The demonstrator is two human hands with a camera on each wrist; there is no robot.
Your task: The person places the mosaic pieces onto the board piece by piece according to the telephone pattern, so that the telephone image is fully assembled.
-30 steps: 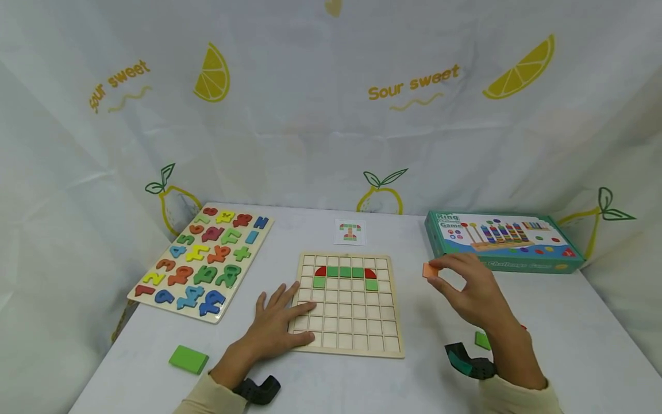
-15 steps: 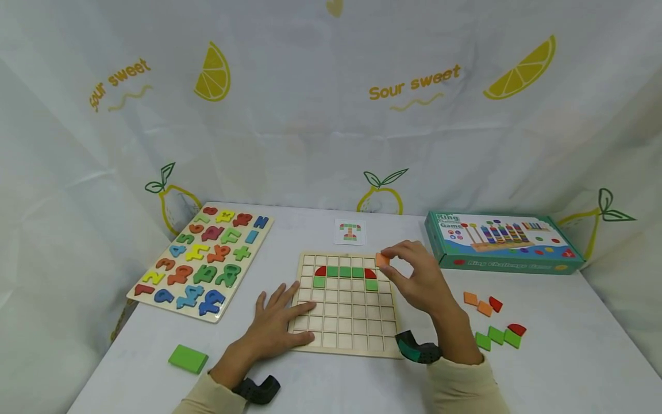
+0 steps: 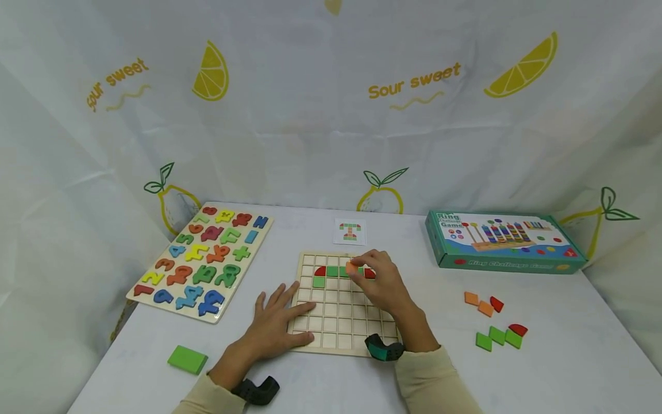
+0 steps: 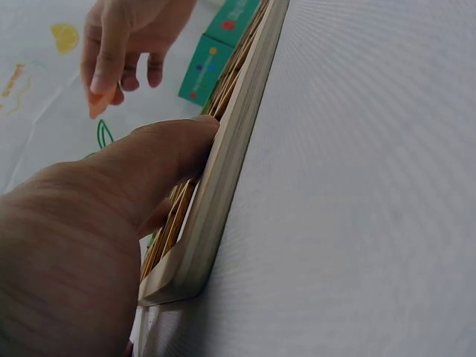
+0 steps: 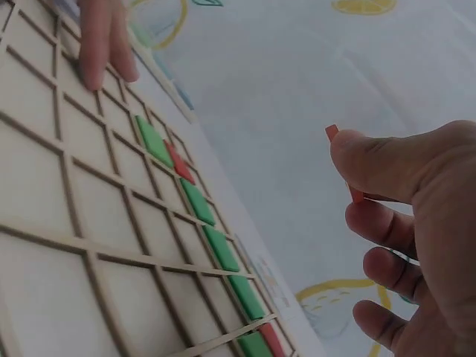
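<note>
My right hand (image 3: pixel 381 283) pinches a small orange square tile (image 3: pixel 351 268) between thumb and fingers, above the upper part of a wooden grid board (image 3: pixel 345 344). In the right wrist view the orange tile (image 5: pixel 345 165) is seen edge-on, raised off the board. My left hand (image 3: pixel 276 325) lies spread on the board's left edge, thumb (image 4: pixel 171 141) over the rim in the left wrist view. Green square tiles (image 3: pixel 333 271) form a row on the board, with a red quarter-round tile (image 3: pixel 320 271) at each end. A green tile (image 3: pixel 319 282) sits beneath the left red one.
A pattern card (image 3: pixel 349 232) lies behind the board. Loose orange tiles (image 3: pixel 485 309), green tiles (image 3: pixel 497 336) and red tiles (image 3: pixel 518 330) lie at right. A Ring Challenge Game box (image 3: pixel 509 241) stands back right, a number puzzle board (image 3: pixel 204 261) at left, a green block (image 3: pixel 187 359) front left.
My right hand has carried the orange tile leftward from beside the box to over the board's tile row. The loose tiles at right have come into view. My left hand has stayed put.
</note>
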